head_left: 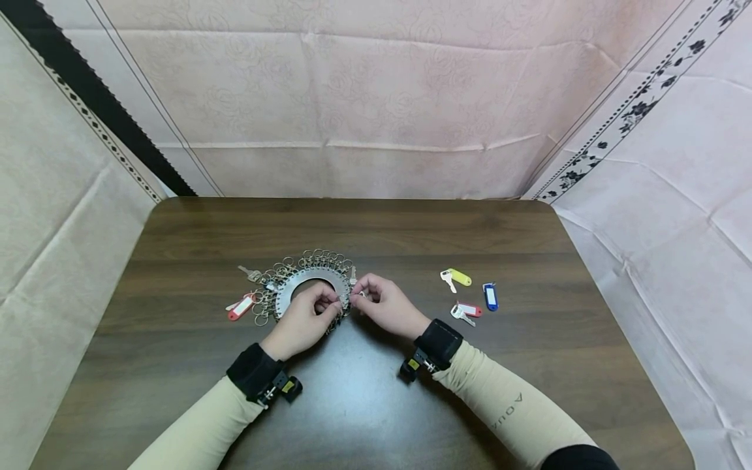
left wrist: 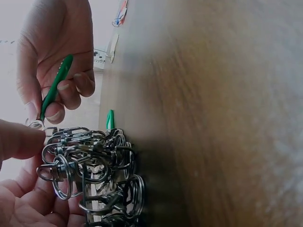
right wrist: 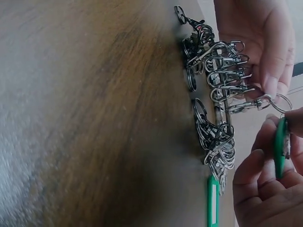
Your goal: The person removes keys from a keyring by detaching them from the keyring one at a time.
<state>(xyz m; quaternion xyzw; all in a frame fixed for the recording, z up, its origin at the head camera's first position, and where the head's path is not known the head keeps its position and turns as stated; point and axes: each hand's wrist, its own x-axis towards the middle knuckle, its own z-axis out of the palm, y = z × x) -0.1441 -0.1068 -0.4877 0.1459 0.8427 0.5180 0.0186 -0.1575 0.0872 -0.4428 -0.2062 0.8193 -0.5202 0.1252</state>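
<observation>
A flat grey metal hoop [head_left: 286,294] lies on the table, fringed with many swivel clasps and split rings. My left hand [head_left: 305,320] is at its right side, thumb and fingers pinching a split ring [right wrist: 282,101] on one clasp [right wrist: 246,105]. Just right of the hoop, my right hand [head_left: 388,307] pinches a green key tag [left wrist: 57,87] beside that split ring. The tag's small ring meets the split ring between the fingertips; whether they are linked is hidden. Another green tag [right wrist: 213,203] hangs at the hoop's far side, near a key [head_left: 353,275].
A red tag [head_left: 241,307] and a key [head_left: 250,273] stick out from the hoop's left side. Right of my hands lie a yellow tag [head_left: 461,277] with a key [head_left: 448,279], a blue tag [head_left: 490,297], and a red tag [head_left: 470,309] with keys [head_left: 462,314].
</observation>
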